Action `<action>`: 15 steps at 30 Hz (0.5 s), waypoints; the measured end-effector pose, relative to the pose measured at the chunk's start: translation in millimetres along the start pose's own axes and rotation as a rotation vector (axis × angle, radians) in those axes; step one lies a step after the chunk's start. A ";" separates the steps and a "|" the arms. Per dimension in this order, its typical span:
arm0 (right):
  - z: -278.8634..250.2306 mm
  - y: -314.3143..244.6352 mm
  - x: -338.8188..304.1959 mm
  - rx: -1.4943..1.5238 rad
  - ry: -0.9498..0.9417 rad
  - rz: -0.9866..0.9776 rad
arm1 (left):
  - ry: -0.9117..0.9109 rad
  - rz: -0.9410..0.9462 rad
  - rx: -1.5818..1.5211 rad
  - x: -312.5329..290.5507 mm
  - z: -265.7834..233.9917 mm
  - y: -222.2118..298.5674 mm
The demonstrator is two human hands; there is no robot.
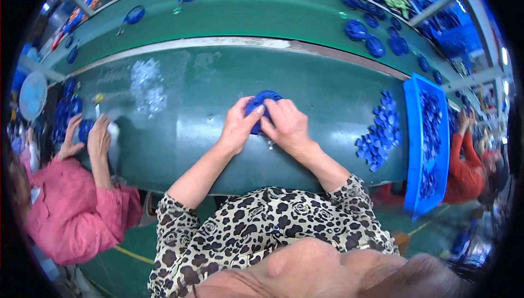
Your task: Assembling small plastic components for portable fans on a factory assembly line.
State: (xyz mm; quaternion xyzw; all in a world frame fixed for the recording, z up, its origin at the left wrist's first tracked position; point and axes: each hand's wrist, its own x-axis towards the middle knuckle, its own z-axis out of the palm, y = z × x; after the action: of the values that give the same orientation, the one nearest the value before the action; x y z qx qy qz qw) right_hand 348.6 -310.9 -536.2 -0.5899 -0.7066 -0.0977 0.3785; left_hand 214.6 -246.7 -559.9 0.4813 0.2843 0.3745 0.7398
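Observation:
A round blue plastic part (265,96) is held between my two hands, just above the green work table. On its left side my left hand (236,126) grips it, with the thumb laid across its face. My right hand (288,125) closes on it from the right, fingers bent and pressing at the middle. Much of the part lies hidden under my fingers. Just below my hands a small shiny piece (271,144) shows; I cannot make out whether it is attached.
Small blue pieces (380,132) lie heaped at the right, beside a long blue tray (413,145) of similar pieces. Small clear pieces (148,87) are spread at the left. Behind runs a green conveyor (262,8) carrying round blue parts. A co-worker in pink (82,210) works at the left.

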 end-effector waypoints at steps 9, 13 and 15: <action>-3.8 27.9 6.7 0.025 0.140 -0.028 | -0.046 -0.153 -0.172 22.4 21.7 4.7; -3.8 41.9 3.6 0.021 0.107 -0.029 | -0.057 -0.264 -0.243 33.3 17.6 -5.3; -5.5 46.6 3.7 0.043 0.090 -0.043 | -0.013 -0.287 -0.261 33.0 26.3 0.5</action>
State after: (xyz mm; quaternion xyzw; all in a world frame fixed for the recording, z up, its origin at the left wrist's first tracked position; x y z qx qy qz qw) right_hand 393.2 -298.0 -544.4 -0.5612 -0.7032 -0.1173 0.4204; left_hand 253.5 -232.4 -551.6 0.3382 0.2941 0.2959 0.8435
